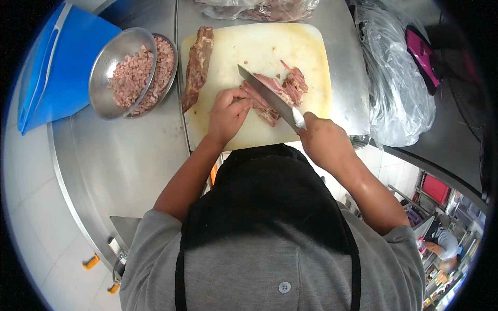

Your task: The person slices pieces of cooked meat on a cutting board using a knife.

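Note:
My left hand (pixel 227 115) is closed, its fingertips pressed on a piece of reddish meat (pixel 253 95) on the worn cutting board (pixel 233 49). In my right hand (pixel 328 141) is the white handle of a large kitchen knife (pixel 268 96). Its blade slants up and to the left across the meat, close to my left fingers; whether the edge is in the meat I cannot tell. More ragged meat (pixel 296 85) lies just right of the blade. Along the board's left edge rests a long, dark strip of meat (pixel 199 62).
Left of the board, a tilted metal colander (pixel 98 85) with diced meat (pixel 130 78) overlaps another metal bowl of diced meat. A blue container (pixel 78 57) stands beyond. Bagged meat (pixel 264 9) is behind the board; clear plastic bags (pixel 397 93) lie right. Another person (pixel 443 243) is far off at lower right.

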Demonstrator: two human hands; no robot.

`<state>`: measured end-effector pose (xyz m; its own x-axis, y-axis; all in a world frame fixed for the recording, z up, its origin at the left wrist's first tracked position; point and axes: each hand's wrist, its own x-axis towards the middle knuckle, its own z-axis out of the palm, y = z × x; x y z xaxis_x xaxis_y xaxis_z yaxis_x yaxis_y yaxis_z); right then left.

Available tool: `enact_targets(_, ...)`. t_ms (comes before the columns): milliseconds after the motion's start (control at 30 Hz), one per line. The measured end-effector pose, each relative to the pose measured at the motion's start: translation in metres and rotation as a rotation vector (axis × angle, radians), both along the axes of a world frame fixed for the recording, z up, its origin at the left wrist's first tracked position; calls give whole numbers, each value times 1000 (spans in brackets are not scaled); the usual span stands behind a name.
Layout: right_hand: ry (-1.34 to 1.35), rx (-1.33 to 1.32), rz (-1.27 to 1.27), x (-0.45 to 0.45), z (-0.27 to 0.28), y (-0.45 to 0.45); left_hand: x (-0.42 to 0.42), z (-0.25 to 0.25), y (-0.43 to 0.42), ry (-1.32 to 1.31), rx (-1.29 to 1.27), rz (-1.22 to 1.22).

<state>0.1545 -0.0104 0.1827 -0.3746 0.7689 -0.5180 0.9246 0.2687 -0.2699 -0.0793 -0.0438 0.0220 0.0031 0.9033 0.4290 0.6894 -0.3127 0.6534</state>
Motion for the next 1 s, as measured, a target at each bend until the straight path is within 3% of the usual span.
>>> enact_targets(733,-53,-97,-36,-13,-14,-8,-27,-3,18,-100,-84,-272)
enact_targets(1000,-14,-95,-61,-4,-15,-15,-29,-3,17,-2,-54,-301)
